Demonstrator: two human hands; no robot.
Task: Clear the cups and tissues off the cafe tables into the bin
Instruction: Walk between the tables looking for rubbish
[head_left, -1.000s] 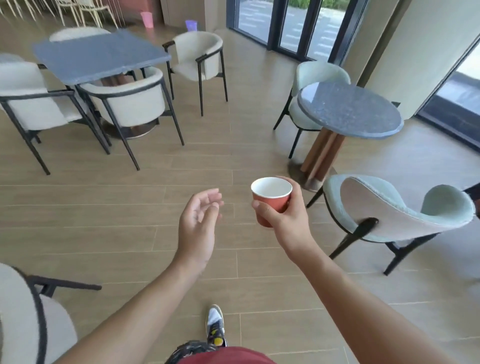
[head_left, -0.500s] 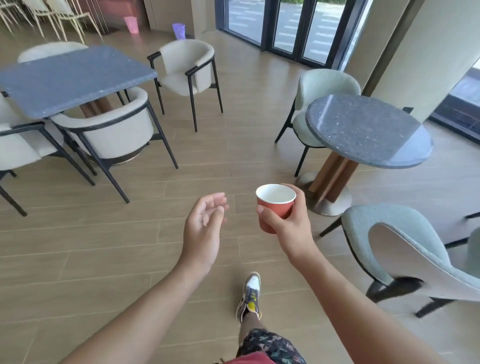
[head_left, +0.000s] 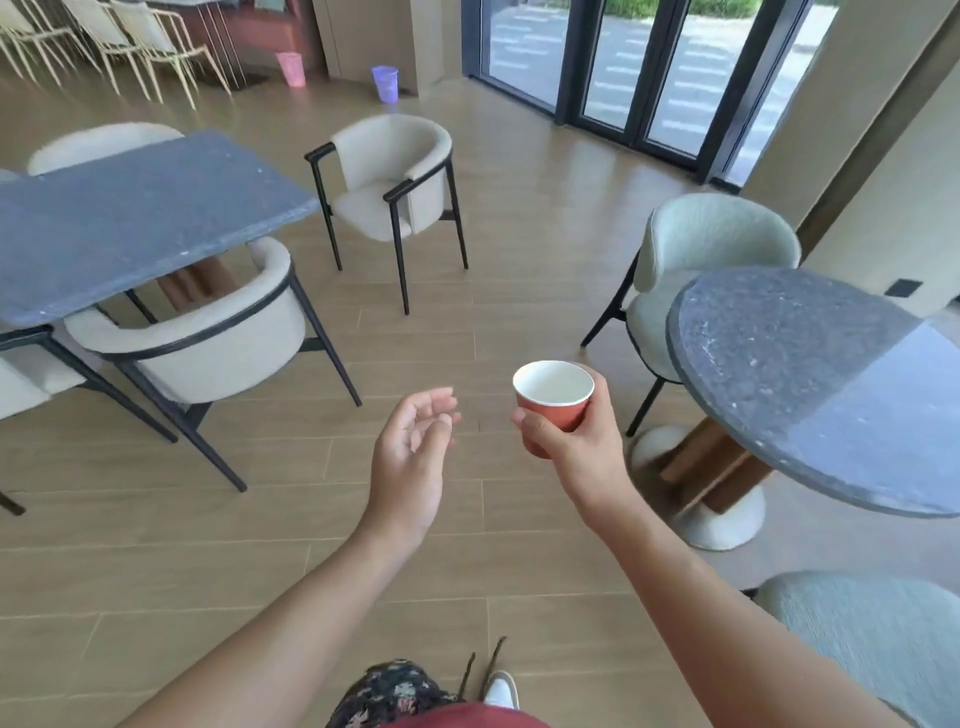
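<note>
Red paper outside and white within, the cup sits upright in the right hand, just right of the view's middle and above the floor. The thumb lies across its near side and the fingers curl round the far side. The open mouth faces the camera. The left hand hangs at 9 o'clock from the cup, near it but apart. Its palm is turned inward and its fingers are loosely bent, holding nothing. Both bare forearms reach in from 6 o'clock.

At 3 o'clock from the cup stands the round desk, a speckled grey top on a wooden stem and pale foot. A green chair stands behind it at 1 o'clock. A second green seat fills the corner at 5 o'clock.

At 10 o'clock is the long desk, its top grey-blue. A cream chair with a black frame is tucked under its near edge. A matching free chair stands at 11 o'clock, just beside the desk's far corner.

Far back, also around 11 o'clock, the pink bin and the purple bin stand on the floor, well apart from the cup, the purple one to the right. Dark-framed glass doors rise at 12 to 1 o'clock. A white shoe tip shows at 6 o'clock.
</note>
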